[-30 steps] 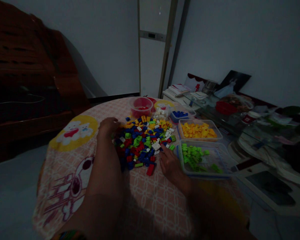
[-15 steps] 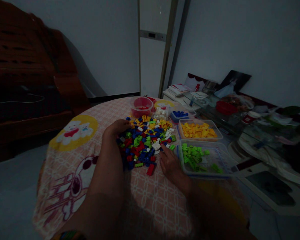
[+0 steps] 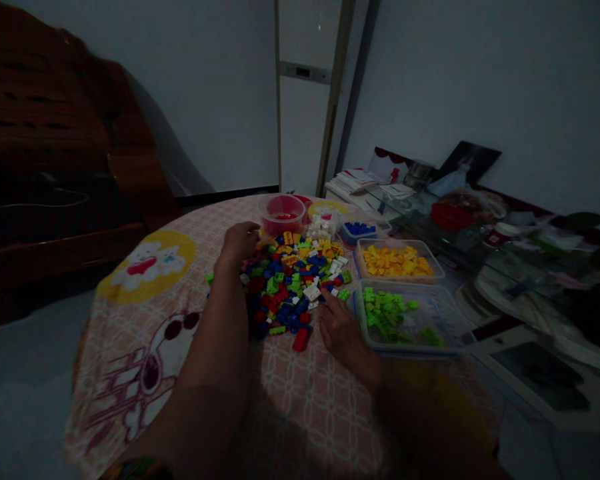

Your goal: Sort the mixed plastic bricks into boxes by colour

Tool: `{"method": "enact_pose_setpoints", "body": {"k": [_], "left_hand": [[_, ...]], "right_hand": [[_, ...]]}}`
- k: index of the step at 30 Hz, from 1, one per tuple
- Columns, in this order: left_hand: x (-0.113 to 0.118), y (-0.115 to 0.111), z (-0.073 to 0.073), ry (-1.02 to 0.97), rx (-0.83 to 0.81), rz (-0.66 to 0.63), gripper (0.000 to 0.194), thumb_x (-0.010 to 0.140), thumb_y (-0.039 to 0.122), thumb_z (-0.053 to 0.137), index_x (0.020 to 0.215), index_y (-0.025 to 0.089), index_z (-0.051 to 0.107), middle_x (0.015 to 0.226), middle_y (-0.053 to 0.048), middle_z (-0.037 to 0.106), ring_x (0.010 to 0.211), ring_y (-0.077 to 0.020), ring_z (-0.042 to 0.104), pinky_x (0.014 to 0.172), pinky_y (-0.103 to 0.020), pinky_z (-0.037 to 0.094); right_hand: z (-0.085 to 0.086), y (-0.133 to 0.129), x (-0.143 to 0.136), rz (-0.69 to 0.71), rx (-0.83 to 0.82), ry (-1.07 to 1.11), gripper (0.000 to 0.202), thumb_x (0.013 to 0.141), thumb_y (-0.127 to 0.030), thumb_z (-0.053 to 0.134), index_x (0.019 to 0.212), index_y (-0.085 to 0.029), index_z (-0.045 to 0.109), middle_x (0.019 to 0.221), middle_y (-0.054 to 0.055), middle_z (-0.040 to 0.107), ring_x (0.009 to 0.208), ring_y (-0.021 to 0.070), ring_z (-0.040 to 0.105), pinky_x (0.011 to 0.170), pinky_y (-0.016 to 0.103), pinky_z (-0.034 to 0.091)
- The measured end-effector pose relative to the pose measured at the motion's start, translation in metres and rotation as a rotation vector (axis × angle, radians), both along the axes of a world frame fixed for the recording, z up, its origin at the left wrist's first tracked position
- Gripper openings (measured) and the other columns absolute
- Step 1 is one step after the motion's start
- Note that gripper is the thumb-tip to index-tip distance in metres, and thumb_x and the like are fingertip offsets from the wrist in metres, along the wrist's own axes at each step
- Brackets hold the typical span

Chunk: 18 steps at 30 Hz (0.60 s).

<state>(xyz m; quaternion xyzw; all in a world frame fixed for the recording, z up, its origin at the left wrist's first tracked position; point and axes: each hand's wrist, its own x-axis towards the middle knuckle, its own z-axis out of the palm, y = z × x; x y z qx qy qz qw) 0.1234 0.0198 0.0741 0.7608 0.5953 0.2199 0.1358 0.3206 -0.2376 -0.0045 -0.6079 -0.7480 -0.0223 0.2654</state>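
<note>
My left hand (image 3: 241, 241) hangs over the far left edge of a heap of mixed toy building bricks (image 3: 286, 288), close to a clear tub (image 3: 269, 219) with red bricks in it. Its fingers curl together, and what they hold, if anything, is too dark to make out. My right hand (image 3: 341, 328) rests at the heap's right side with the index finger stretched out. That fingertip is by a white brick (image 3: 311, 292), and I see nothing held there.
Right of the heap stand a box of green bricks (image 3: 387, 313), a box of yellow bricks (image 3: 397, 261) and a box of blue bricks (image 3: 359, 229). White bricks (image 3: 321, 227) lie behind the heap. A cluttered glass table (image 3: 500, 248) adjoins on the right; a wooden bench (image 3: 135, 175) stands left.
My left hand has moved away from me, from the heap's left side toward the tub of red bricks. Bricks at the left edge show more now. The right hand has stayed put.
</note>
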Motion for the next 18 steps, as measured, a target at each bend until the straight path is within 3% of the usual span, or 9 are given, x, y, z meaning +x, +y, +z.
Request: {"method": "enact_pose_setpoints", "body": {"k": [2,4,7,11,14,18], "left_hand": [[-0.003,0.008,-0.011,-0.016,0.028,0.105,0.053,0.09,0.025,0.041,0.138,0.009,0.056,0.136,-0.017,0.061,0.12,-0.0268,0.06,0.106,-0.035,0.044],[-0.005,0.014,-0.022,-0.019,0.002,0.11,0.058,0.09,0.027,0.042,0.145,0.007,0.047,0.146,-0.018,0.053,0.131,-0.0274,0.053,0.11,-0.035,0.041],[-0.002,0.02,-0.033,0.002,-0.081,0.016,0.063,0.089,0.028,0.048,0.148,0.009,0.042,0.15,-0.017,0.048,0.137,-0.0282,0.047,0.112,-0.035,0.039],[0.003,0.023,-0.038,0.053,-0.137,-0.102,0.064,0.089,0.034,0.05,0.147,0.007,0.042,0.152,-0.019,0.045,0.138,-0.027,0.046,0.11,-0.031,0.04],[0.003,0.025,-0.038,0.096,-0.13,-0.136,0.056,0.086,0.032,0.053,0.138,0.01,0.052,0.145,-0.017,0.054,0.13,-0.0246,0.053,0.104,-0.027,0.043],[-0.005,0.024,-0.038,0.07,-0.087,-0.078,0.046,0.081,0.035,0.058,0.122,0.015,0.065,0.116,-0.012,0.072,0.103,-0.0226,0.067,0.086,-0.026,0.051]], "right_hand": [[0.001,0.0,0.0,0.0,-0.002,0.01,0.032,0.09,-0.009,0.046,0.117,-0.015,0.063,0.15,0.018,0.047,0.128,0.0285,0.051,0.107,0.052,0.046],[0.002,-0.001,-0.001,0.0,-0.004,0.016,0.033,0.09,-0.009,0.045,0.118,-0.014,0.063,0.151,0.018,0.046,0.129,0.0282,0.051,0.107,0.052,0.045],[0.004,-0.002,-0.001,0.002,-0.003,0.005,0.033,0.09,-0.008,0.044,0.117,-0.014,0.063,0.151,0.018,0.046,0.129,0.0278,0.05,0.108,0.052,0.045],[0.004,-0.003,-0.001,-0.007,-0.004,-0.019,0.03,0.091,-0.009,0.044,0.114,-0.012,0.064,0.15,0.02,0.046,0.128,0.0279,0.051,0.108,0.05,0.045],[0.003,-0.003,-0.001,-0.011,-0.009,-0.022,0.031,0.091,-0.009,0.045,0.115,-0.011,0.063,0.15,0.019,0.046,0.13,0.0279,0.05,0.108,0.049,0.045],[0.003,-0.003,-0.001,-0.017,-0.002,-0.018,0.033,0.091,-0.008,0.045,0.118,-0.013,0.062,0.15,0.017,0.046,0.13,0.0276,0.05,0.108,0.049,0.045]]}}
